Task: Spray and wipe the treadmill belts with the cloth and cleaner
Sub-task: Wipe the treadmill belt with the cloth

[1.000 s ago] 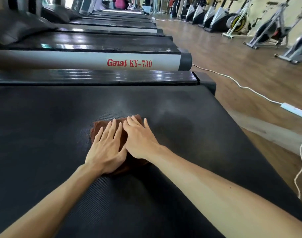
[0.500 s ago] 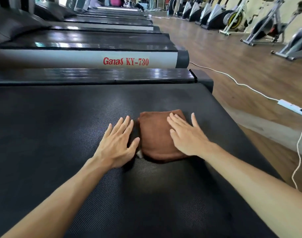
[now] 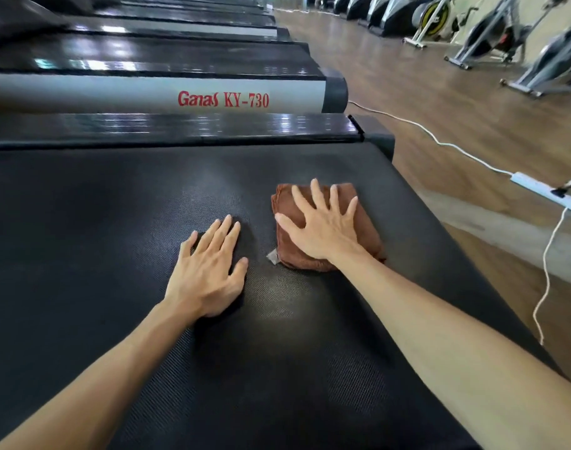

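A folded brown cloth (image 3: 365, 232) lies on the black treadmill belt (image 3: 115, 222), toward its right edge. My right hand (image 3: 323, 225) presses flat on the cloth with fingers spread and straight. My left hand (image 3: 209, 271) rests flat on the bare belt just left of the cloth, apart from it. A small grey tag (image 3: 273, 256) sticks out at the cloth's near left corner. No cleaner bottle is in view.
Beyond the belt runs a glossy black side rail (image 3: 180, 128), then the neighbouring treadmill's grey rail marked Ganas KY-730 (image 3: 222, 99). A white cable (image 3: 440, 142) and power strip (image 3: 550, 193) lie on the wooden floor at right. Exercise bikes (image 3: 492, 34) stand at the far right.
The cloth has slid right across the belt under my right hand. My left hand came off the cloth and now lies on the bare belt. My right fingers spread wider.
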